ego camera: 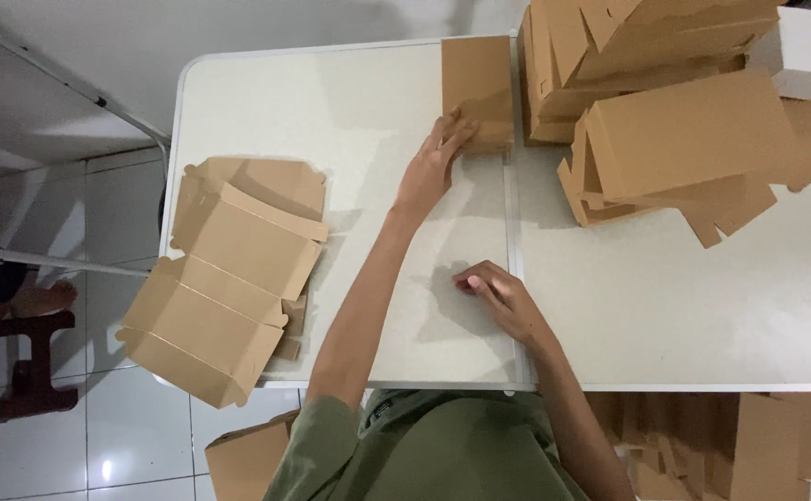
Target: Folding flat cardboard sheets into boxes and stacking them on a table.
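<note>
White folding table (359, 102) over glossy tiled floor (136, 436)

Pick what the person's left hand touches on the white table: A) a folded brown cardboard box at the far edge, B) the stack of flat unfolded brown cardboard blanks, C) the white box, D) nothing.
A: the left hand has its fingers on the folded brown cardboard box at the white table's far edge.

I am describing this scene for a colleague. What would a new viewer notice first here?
First, the heap of folded brown boxes at the table's far right. Next, the left hand reaching forward, its fingers touching a single closed box at the far edge of the white table, while the right hand rests nearer. Unfolded flat cardboard blanks overhang the left edge.
</note>
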